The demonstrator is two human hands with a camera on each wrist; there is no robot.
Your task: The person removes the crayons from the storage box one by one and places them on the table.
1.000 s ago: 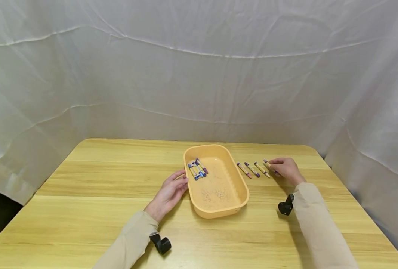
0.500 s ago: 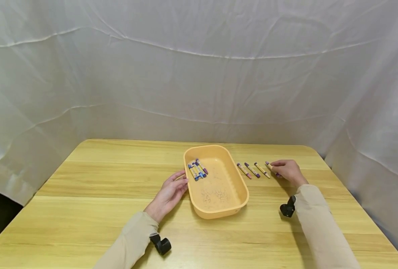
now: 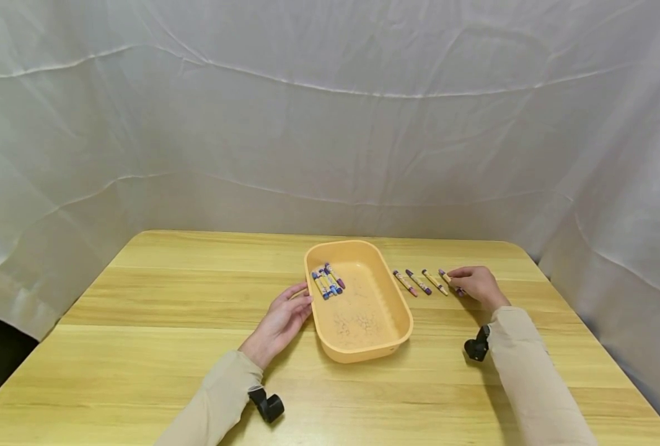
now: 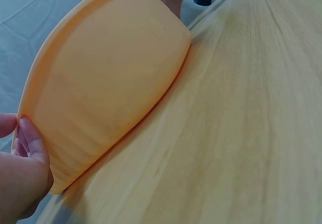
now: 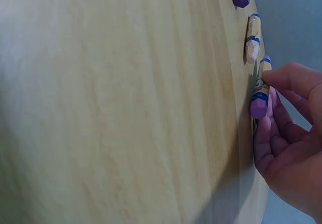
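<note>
**Right hand on the last crayon in the row**

The right hand [image 3: 477,284] sits in the right middle of the head picture. Its fingertips touch the purple crayon [image 3: 450,280], the one at the right end of a short row on the wooden table [image 3: 140,334]. In the right wrist picture the thumb [image 5: 297,78] and the fingers [image 5: 274,126] curl round this crayon [image 5: 260,90] from both sides, so the hand pinches it while it lies on the wood.

The crayon is a short stick. Its long way runs from the upper left to the lower right in the head picture, the same way as the three other crayons [image 3: 419,282] next to it. The hand comes at it from the lower right. The right hand is right on it, and the left hand is far off, on the other side of the tray.

The crayon has purple ends and a yellow paper wrap with blue bands in the middle.

The orange tray [image 3: 399,331] is in the middle of the head picture, just left of the row. A small bunch of crayons [image 3: 328,280] lies in its upper left corner.

The left hand [image 3: 281,322] rests on the table with loose, nearly straight fingers. Its fingertips [image 4: 31,138] touch the tray's left wall [image 4: 100,93] and hold nothing
</note>
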